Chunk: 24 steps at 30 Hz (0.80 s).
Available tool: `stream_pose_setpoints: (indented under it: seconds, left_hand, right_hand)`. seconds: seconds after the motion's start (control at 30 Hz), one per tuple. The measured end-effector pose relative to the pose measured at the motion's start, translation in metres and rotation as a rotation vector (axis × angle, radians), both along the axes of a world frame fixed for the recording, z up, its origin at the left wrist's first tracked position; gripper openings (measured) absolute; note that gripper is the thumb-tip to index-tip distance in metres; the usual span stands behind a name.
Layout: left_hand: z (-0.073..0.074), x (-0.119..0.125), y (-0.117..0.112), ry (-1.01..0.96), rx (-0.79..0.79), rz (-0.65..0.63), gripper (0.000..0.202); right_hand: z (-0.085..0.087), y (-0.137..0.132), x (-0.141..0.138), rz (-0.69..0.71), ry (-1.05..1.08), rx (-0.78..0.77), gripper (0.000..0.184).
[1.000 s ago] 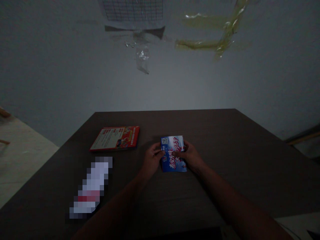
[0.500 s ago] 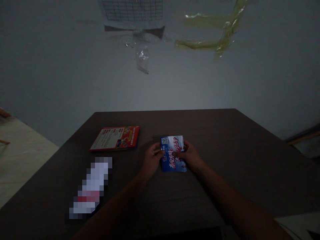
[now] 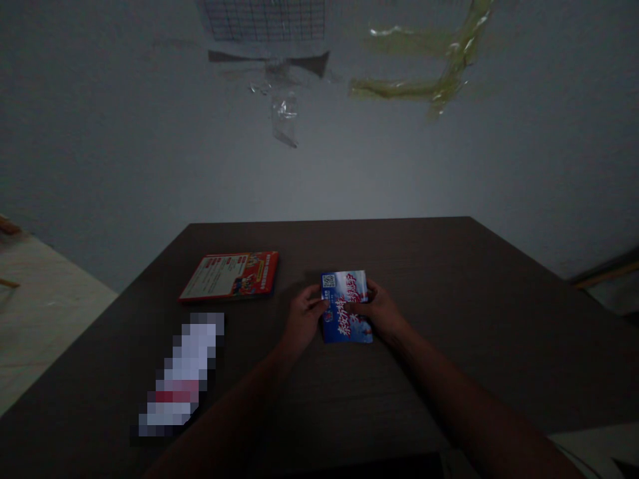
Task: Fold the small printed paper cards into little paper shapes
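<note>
Between my two hands is a blue and white printed leaflet [image 3: 335,331], with a QR code in its upper left corner and red-and-white lettering on its face. My left hand [image 3: 303,316] grips its left edge, thumb on top. From the right, my right hand [image 3: 384,311] holds the opposite edge, its thumb lying across the printed face. The fingers under the leaflet are hidden. Left of my left hand lies a stack of red and white printed leaflets [image 3: 214,279], flat on the dark table [image 3: 399,246].
A blurred-out, pale oblong item with a red band [image 3: 187,372] lies at the table's near left, beside my left forearm. Behind the table rises a grey wall [image 3: 379,166] with yellowish tape strips [image 3: 399,88] and a wire grid [image 3: 264,20].
</note>
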<state>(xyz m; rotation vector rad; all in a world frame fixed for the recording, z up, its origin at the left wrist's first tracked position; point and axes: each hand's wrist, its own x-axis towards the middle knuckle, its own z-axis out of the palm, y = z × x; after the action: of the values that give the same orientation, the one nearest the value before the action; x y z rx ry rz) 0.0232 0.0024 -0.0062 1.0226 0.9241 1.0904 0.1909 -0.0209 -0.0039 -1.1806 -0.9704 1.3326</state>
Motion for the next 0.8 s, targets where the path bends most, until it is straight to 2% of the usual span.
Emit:
stream_pose_setpoints:
  seconds: [0.5, 0.8]
  left_hand:
    - [0.0019, -0.0003, -0.0005, 0.020, 0.015, 0.017, 0.038]
    - [0.0019, -0.0006, -0.0001, 0.013, -0.012, 0.017, 0.042]
  right_hand:
    - [0.0004, -0.0002, -0.0002, 0.009, 0.011, 0.015, 0.054]
    - [0.0022, -0.0011, -0.0003, -0.003, -0.015, -0.006, 0.053]
